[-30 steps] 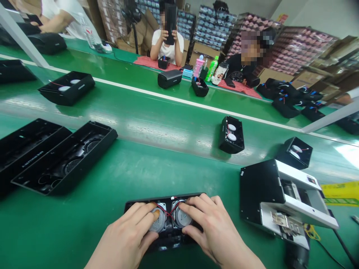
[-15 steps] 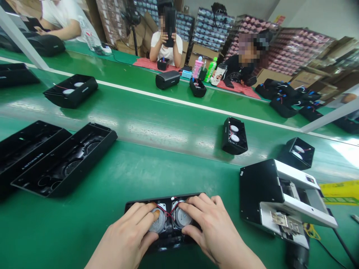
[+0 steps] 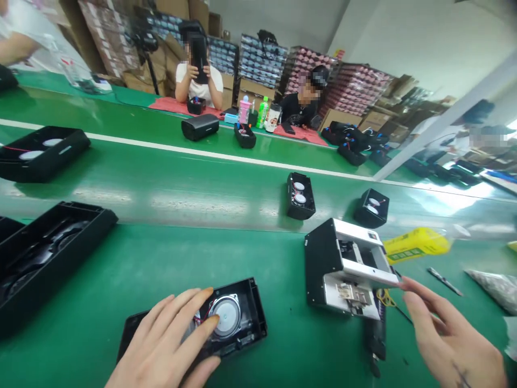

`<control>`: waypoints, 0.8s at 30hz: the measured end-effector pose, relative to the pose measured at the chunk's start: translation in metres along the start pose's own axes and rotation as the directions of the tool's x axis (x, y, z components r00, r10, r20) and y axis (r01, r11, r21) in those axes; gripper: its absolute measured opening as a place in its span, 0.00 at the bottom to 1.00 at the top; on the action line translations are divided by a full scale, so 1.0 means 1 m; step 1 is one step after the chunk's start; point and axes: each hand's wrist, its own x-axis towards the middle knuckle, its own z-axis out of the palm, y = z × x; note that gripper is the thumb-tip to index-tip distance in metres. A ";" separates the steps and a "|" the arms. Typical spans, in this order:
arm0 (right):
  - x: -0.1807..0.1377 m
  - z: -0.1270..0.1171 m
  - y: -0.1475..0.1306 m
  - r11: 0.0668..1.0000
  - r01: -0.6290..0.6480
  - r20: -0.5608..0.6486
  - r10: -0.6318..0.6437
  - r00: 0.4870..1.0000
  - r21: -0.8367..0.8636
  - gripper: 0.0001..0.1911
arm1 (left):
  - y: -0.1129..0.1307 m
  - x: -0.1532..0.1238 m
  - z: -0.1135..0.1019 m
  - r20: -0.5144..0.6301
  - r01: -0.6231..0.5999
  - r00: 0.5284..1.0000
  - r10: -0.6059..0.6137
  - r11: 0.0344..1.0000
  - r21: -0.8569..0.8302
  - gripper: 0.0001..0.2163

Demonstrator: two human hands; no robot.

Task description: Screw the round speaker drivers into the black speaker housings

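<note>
A black speaker shell [image 3: 246, 315] lies open side up near the table's front edge, with a round silver speaker driver [image 3: 224, 314] and red wires inside. My left hand [image 3: 169, 342] lies flat on it, fingers spread over the left driver. My right hand [image 3: 448, 337] hovers at the right with fingers stretched out and empty, its fingertips close to the black and white box-shaped machine [image 3: 343, 267].
Empty black shells [image 3: 48, 253] lie at the left. More shells with drivers [image 3: 299, 195] ride the green belt [image 3: 202, 183]. A yellow packet [image 3: 416, 243], a thin tool [image 3: 444, 281] and a bag [image 3: 490, 288] lie at the right. Other people sit across the line.
My right hand has left the shell and moved right toward the machine. The view has swung right. The left hand stays on the shell.
</note>
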 end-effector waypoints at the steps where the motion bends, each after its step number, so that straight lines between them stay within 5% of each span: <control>1: 0.015 -0.001 0.020 0.997 -0.055 0.024 0.056 0.998 -0.055 0.35 | 0.002 0.006 0.006 0.015 -0.024 1.000 0.023 0.999 0.036 0.14; 6: 0.059 0.034 0.092 0.987 -0.137 0.170 0.150 0.974 -0.089 0.35 | 0.004 0.019 0.030 0.142 0.014 0.989 -0.033 0.991 0.133 0.16; 10: 0.070 0.075 0.104 0.979 -0.200 0.265 0.185 0.946 0.030 0.32 | 0.001 0.019 0.033 0.195 0.114 0.972 -0.130 0.989 0.091 0.17; 14: 0.068 0.089 0.103 0.906 -0.340 0.334 0.248 0.909 0.251 0.35 | 0.002 0.020 0.030 0.265 0.189 0.943 -0.200 0.980 0.065 0.16; 20: 0.043 0.080 0.108 0.521 -0.543 0.446 0.310 0.840 0.659 0.32 | 0.012 0.019 0.029 0.262 0.284 0.919 -0.294 0.956 0.079 0.14; 24: 0.027 0.066 0.102 0.087 -0.597 0.528 0.375 0.761 0.798 0.18 | 0.009 0.019 0.030 0.267 0.226 0.935 -0.236 0.972 0.068 0.15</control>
